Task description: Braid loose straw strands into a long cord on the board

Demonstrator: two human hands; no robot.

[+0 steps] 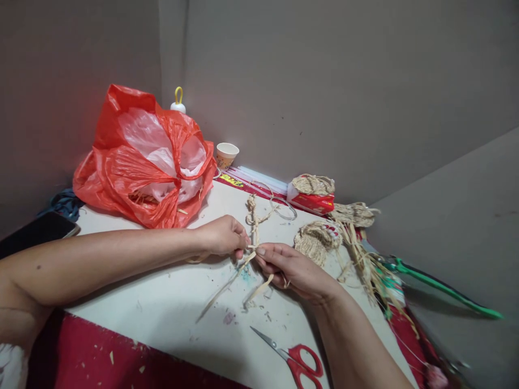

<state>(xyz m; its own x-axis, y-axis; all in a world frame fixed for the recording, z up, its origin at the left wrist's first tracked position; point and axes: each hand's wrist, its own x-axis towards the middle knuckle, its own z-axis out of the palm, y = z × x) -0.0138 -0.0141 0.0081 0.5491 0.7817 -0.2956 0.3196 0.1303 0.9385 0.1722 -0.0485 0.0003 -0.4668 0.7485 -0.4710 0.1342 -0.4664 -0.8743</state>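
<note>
Knotted plant-fiber cord [255,233] stretches over a white tabletop [170,313].
Its far end bunches into a lumpy knot; a thin strand branches off to the right, and pale loose ends trail toward the near edge.

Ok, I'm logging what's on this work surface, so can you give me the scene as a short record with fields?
Left hand: pinching the straw cord
Right hand: also pinching it, fingertips close to the left hand's
Loose ends: straw strands hanging toward the person
Cutting tool: red-handled scissors, lying on the white tabletop
Beyond right hand: woven straw piece
Back left: red plastic bag
Beside bag: paper cup
</note>
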